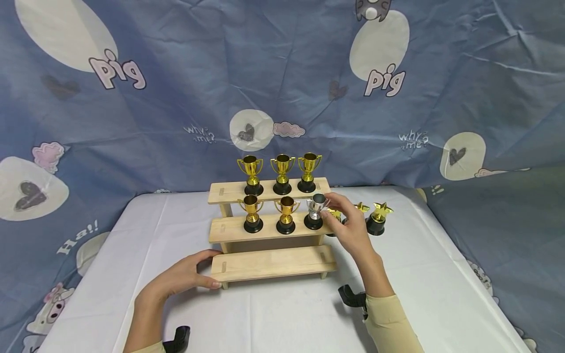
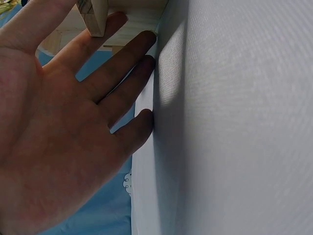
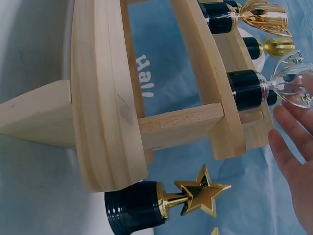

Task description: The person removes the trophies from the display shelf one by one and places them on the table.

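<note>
A three-step wooden display stand (image 1: pixel 273 264) stands on the white cloth. My left hand (image 1: pixel 178 275) holds the left end of its lowest step, thumb at the front corner and index finger at the back corner. In the left wrist view, the other fingers (image 2: pixel 120 90) of that hand reach down beside the stand's wooden board (image 2: pixel 95 17). On the right of the middle step is a small silver trophy cup (image 1: pixel 316 208) with a black base, upright. My right hand (image 1: pixel 353 230) pinches it at its right handle; its base (image 3: pixel 244 90) sits on the step.
Two gold trophy cups (image 1: pixel 251 211) stand on the middle step, left of the silver one. Three gold cups (image 1: pixel 282 169) line the top step. Right of the stand are gold star trophies (image 1: pixel 377 220) on black bases, partly behind my right hand. A blue printed curtain (image 1: pixel 282 88) hangs behind.
</note>
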Demonstrator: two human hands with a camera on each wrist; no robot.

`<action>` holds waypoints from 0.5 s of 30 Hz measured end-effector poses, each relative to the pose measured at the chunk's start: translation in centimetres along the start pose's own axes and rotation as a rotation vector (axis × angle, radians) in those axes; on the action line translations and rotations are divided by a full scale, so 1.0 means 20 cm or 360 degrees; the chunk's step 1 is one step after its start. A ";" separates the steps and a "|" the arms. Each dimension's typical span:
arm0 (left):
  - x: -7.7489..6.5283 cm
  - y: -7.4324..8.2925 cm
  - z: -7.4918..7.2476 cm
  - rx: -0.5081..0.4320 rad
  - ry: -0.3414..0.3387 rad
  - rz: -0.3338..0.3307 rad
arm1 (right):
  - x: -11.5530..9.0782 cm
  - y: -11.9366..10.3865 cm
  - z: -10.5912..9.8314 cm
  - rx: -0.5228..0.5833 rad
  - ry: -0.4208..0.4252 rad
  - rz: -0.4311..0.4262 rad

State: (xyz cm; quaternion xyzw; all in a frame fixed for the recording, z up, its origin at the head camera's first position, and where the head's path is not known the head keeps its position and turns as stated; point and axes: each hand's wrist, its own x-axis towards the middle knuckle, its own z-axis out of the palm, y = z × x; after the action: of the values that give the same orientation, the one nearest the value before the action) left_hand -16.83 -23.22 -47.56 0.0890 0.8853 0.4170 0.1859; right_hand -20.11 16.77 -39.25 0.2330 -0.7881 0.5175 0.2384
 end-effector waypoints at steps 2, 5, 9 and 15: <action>0.00 0.00 0.00 -0.0002 -0.0002 -0.0006 | 0.00 0.00 0.00 0.0005 0.0005 0.0016; 0.00 0.00 0.00 -0.0007 -0.0008 -0.0023 | 0.00 0.00 0.00 0.0019 0.0010 0.0041; 0.00 0.00 0.00 -0.0010 -0.0008 -0.0018 | 0.00 0.00 0.01 0.0023 0.0024 0.0074; 0.00 0.00 0.00 -0.0001 -0.0002 0.0008 | -0.01 0.14 0.04 0.0032 0.0079 0.0112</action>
State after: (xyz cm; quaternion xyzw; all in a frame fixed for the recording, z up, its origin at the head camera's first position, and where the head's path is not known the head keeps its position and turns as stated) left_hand -16.89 -23.27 -47.63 0.0913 0.8848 0.4176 0.1854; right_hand -21.82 17.12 -41.60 0.1946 -0.7844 0.5390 0.2371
